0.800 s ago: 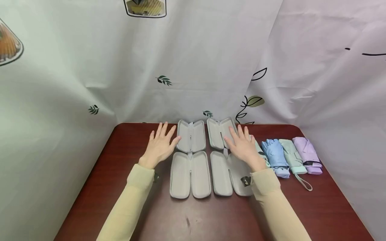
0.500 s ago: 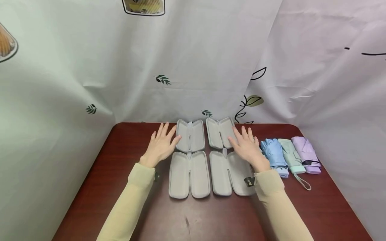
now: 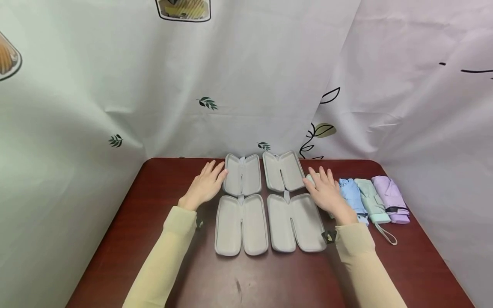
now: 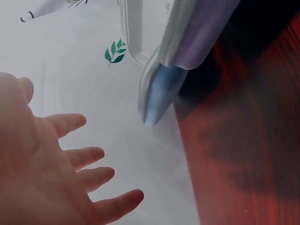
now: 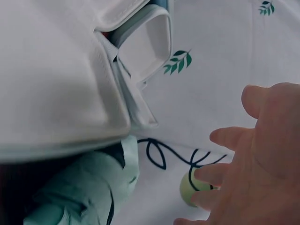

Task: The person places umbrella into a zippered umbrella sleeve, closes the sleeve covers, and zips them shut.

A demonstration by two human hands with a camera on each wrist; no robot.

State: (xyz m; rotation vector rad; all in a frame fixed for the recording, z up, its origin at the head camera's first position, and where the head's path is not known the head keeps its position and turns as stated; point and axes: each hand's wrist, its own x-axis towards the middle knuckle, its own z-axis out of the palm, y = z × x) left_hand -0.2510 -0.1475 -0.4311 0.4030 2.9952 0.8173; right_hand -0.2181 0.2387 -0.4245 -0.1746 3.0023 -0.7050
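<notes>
Several hinged cases lie spread open, pale grey inside, in two rows: back left (image 3: 252, 173), back right (image 3: 293, 172), front left (image 3: 230, 226) and front right (image 3: 282, 226). My left hand (image 3: 204, 187) hovers by the back left case's outer edge, fingers extended; its palm (image 4: 42, 173) holds nothing in the left wrist view. Extended fingers also show on my right hand (image 3: 327, 193), above a mint folded umbrella (image 5: 84, 187) that it mostly hides in the head view. Beside it lie a blue umbrella (image 3: 352, 194), a pale green umbrella (image 3: 370, 196) and a purple umbrella (image 3: 390, 196).
The dark red table (image 3: 239, 286) ends at a white patterned cloth (image 3: 250, 85) behind and at both sides. From the pale green umbrella a wrist loop (image 3: 387, 235) trails toward the front.
My right hand has moved right, off the right-hand cases and over the mint umbrella. My left hand stays at nearly the same place, its fingers closer together. The cases look unmoved.
</notes>
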